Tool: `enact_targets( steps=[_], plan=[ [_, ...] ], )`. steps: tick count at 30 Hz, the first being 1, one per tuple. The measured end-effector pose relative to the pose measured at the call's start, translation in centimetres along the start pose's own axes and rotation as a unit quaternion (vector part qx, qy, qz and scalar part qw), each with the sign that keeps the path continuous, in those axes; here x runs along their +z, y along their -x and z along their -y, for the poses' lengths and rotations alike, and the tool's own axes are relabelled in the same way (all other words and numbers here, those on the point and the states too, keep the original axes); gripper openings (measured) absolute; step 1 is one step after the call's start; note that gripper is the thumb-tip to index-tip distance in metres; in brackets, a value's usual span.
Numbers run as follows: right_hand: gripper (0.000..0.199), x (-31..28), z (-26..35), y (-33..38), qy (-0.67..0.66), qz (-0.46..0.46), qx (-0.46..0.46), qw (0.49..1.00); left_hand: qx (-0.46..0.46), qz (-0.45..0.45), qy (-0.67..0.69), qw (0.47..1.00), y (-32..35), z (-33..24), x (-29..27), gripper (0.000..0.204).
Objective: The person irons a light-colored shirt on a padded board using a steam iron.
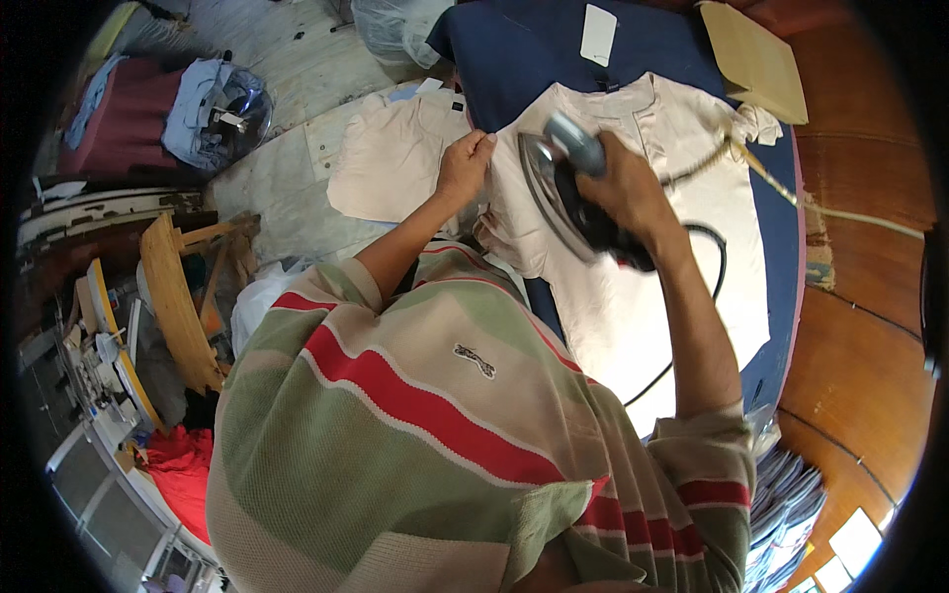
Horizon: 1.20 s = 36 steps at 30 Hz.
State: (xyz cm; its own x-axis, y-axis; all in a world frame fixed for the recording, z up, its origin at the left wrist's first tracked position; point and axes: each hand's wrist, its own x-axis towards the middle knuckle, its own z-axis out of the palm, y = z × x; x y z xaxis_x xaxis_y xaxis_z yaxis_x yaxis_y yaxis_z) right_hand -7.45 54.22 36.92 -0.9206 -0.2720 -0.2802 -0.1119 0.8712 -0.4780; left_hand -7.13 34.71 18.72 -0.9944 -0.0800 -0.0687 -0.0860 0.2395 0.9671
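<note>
A cream short-sleeved shirt lies spread out, collar away from me, on a dark blue cloth-covered table. My right hand is closed around the handle of a steam iron. The iron rests on or just over the shirt's left shoulder and sleeve area; I cannot tell if its soleplate touches. With bent fingers my left hand pinches the edge of the sleeve to the iron's left. A second cream garment, folded, lies left of the table beneath that hand.
A pale hose and a black cord trail from the iron across the shirt. At the far right stands a tan cardboard box; a white tag lies on the cloth. Wooden panelling bounds the right side. Stacked dark garments sit lower right.
</note>
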Motion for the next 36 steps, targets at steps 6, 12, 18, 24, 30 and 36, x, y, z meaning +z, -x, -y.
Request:
enact_targets(
  steps=[6, 12, 18, 24, 30, 36],
  plan=[
    [0.043, 0.7, 0.8, 0.0, 0.03, -0.051, 0.002, 0.998, 0.011, -0.006, -0.024, 1.0, -0.1, -0.5, -0.1, 0.032],
    [0.059, 0.4, 0.3, -5.9, 0.012, -0.16, 0.045, 0.986, 0.001, -0.004, -0.017, 1.0, -0.4, 0.7, -0.1, 0.035],
    [0.057, -1.2, -2.2, -4.6, 0.007, -0.176, 0.056, 0.983, -0.023, -0.016, -0.03, 0.999, -0.6, 0.6, 0.1, 0.032],
    [0.054, -0.9, -3.3, -2.5, 0.009, -0.151, 0.102, 0.983, 0.173, -0.197, -0.196, 0.945, -0.2, -3.3, 0.8, 0.02],
    [0.056, -1.4, -3.4, -4.2, -0.014, -0.124, 0.116, 0.985, 0.152, -0.051, -0.303, 0.939, -7.0, -7.3, 3.9, 0.023],
    [0.048, -0.9, -3.7, -0.1, -0.013, -0.119, 0.129, 0.984, 0.216, -0.009, -0.38, 0.899, -10.0, -5.7, 5.2, 0.019]
  ],
)
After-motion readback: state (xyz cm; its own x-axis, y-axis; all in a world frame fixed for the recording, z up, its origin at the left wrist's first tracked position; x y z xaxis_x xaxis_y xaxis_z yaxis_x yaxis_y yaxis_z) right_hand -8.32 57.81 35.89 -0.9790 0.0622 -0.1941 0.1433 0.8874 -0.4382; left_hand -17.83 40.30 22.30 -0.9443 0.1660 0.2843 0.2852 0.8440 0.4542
